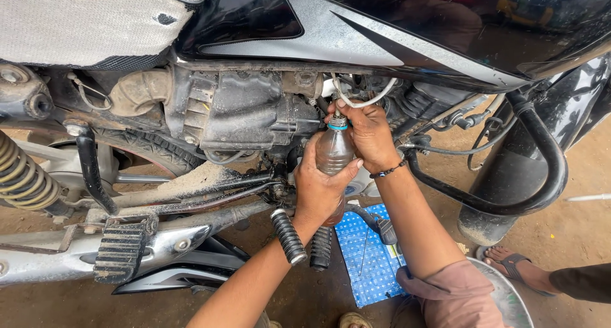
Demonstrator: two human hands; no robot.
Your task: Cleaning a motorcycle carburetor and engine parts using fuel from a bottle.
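Under engine — clear bottle (333,151), blue-collared

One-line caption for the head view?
Left hand grips a clear plastic bottle beside a motorcycle engine; right hand holds a thin hose at its neck.

Dirt ground (573,232) bears motorcycle (254,111) and blue cloth (366,264).

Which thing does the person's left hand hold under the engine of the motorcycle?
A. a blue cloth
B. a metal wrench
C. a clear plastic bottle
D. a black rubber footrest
C: the left hand wraps around the body of a clear plastic bottle, while the right hand holds its neck, where a thin white hose comes down from the motorcycle.
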